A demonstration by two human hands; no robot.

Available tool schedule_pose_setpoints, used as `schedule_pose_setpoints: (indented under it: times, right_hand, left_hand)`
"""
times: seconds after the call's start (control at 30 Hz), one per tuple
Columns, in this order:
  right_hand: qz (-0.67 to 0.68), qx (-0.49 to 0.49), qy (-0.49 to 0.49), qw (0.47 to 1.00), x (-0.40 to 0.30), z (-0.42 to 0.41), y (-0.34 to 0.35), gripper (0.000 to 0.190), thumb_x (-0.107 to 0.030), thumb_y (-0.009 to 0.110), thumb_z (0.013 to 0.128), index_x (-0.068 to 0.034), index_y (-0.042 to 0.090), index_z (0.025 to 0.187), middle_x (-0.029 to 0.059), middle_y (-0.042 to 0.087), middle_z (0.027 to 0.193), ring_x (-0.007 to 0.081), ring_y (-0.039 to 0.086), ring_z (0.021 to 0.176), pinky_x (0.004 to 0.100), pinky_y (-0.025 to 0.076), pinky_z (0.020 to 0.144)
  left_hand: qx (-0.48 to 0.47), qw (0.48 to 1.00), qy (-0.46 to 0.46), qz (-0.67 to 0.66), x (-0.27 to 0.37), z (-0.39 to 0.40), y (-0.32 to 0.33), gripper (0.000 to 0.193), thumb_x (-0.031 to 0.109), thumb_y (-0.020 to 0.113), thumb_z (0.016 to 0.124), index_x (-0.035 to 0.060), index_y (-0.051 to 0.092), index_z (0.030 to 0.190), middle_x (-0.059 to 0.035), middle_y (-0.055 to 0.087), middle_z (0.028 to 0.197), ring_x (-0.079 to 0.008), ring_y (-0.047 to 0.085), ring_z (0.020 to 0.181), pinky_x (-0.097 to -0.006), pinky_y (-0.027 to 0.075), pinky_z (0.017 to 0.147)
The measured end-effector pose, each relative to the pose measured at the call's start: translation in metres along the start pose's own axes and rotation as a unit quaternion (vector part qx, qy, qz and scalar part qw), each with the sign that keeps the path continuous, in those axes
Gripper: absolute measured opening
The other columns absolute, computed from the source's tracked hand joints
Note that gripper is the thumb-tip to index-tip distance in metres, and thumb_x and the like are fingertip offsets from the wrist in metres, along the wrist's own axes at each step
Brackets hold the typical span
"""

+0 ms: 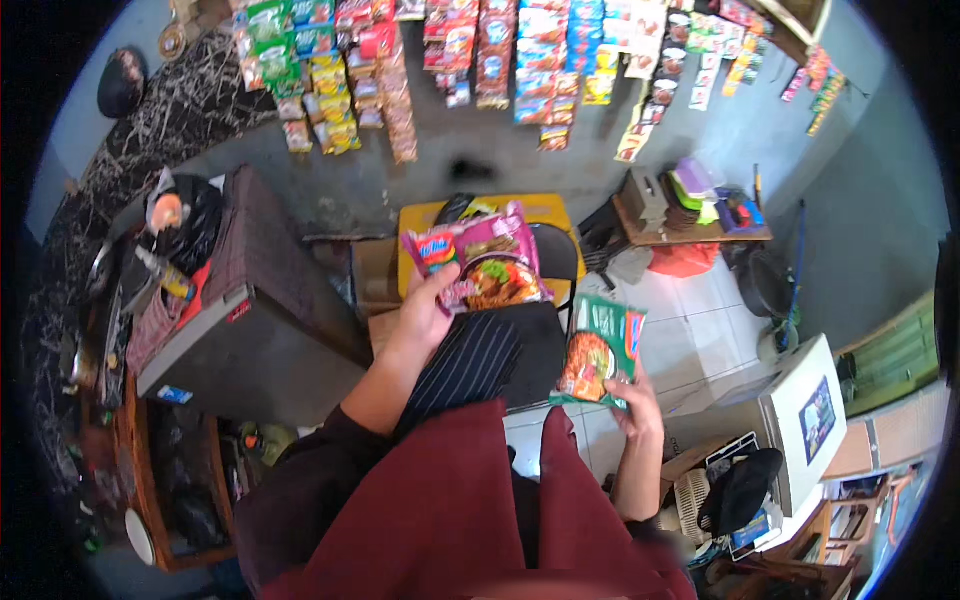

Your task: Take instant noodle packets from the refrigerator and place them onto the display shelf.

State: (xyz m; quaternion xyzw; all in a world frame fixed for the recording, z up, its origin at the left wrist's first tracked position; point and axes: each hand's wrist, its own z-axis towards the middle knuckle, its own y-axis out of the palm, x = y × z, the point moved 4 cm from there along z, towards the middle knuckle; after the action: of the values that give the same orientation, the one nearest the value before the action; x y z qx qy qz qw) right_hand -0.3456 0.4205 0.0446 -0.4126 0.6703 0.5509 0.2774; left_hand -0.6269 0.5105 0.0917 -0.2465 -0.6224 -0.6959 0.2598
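My left hand (424, 311) grips a pink and purple packet of instant noodles (499, 277) by its lower left corner, with the thumb on its front. A picture of a noodle dish shows on the packet. My right hand (637, 405) holds a green packet of instant noodles (600, 345) by its lower edge, the thumb over the front. The two packets are apart, the pink one farther left and higher in the view. Beyond the pink packet stands a yellow table (559, 206) with a black plastic bag (454, 208) on it, and a dark chair back (551, 251) lies beside it.
Strips of sachets (495, 45) hang along the far wall. A refrigerator (262, 360) stands at left, bearing a cloth and a black bag. Right of the yellow table is a small wooden table (637, 234) with plastic containers. A white box (806, 427) and an electric fan (691, 502) are at lower right.
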Motion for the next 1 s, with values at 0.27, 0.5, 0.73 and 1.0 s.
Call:
schedule_pose_setpoints:
  times: [0.27, 0.5, 0.73, 1.0]
  right_hand:
    - [-0.225, -0.048, -0.15, 0.962, -0.07, 0.064, 0.016, 0.055, 0.005, 0.065, 0.058, 0.001, 0.049, 0.111, 0.0042, 0.057, 0.097, 0.0111, 0.051, 0.09, 0.024, 0.039, 0.082]
    - [-0.113, -0.023, -0.157, 0.981, -0.078, 0.159, -0.013, 0.049, 0.008, 0.063, 0.057, 0.004, 0.052, 0.104, 0.0043, 0.057, 0.094, 0.0105, 0.054, 0.086, 0.0243, 0.044, 0.076]
    - [-0.428, -0.311, -0.394, 0.752, -0.282, 0.251, 0.202, 0.037, 0.001, 0.067, 0.061, 0.003, 0.056, 0.096, 0.0091, 0.059, 0.09, 0.0175, 0.058, 0.078, 0.0277, 0.047, 0.069]
    - [-0.327, -0.256, -0.512, 0.752, -0.438, 0.315, 0.377, 0.026, -0.016, 0.058, 0.075, 0.0, 0.056, 0.095, 0.0176, 0.044, 0.114, 0.0289, 0.033, 0.117, 0.0362, 0.03, 0.091]
  left_hand:
    - [0.017, 0.995, 0.05, 0.087, -0.006, 0.047, 0.003, 0.036, 0.004, 0.057, 0.076, 0.0018, 0.045, 0.109, -0.0075, 0.054, 0.102, -0.0158, 0.055, 0.09, -0.0294, 0.048, 0.075]
    - [0.087, 0.983, 0.132, 0.09, -0.036, 0.133, 0.0, 0.031, 0.001, 0.062, 0.072, 0.0009, 0.051, 0.101, -0.0061, 0.057, 0.095, -0.0144, 0.056, 0.086, -0.0278, 0.045, 0.078]
    - [-0.016, 0.901, 0.395, 0.181, 0.136, 0.281, 0.129, 0.038, 0.006, 0.07, 0.066, 0.0009, 0.051, 0.098, -0.0048, 0.058, 0.089, -0.0122, 0.056, 0.078, -0.0263, 0.046, 0.072]
    - [-0.07, 0.889, 0.384, 0.239, 0.309, 0.397, 0.27, 0.041, 0.011, 0.069, 0.07, -0.0003, 0.046, 0.103, -0.0055, 0.057, 0.093, -0.0119, 0.055, 0.083, -0.0256, 0.045, 0.076]
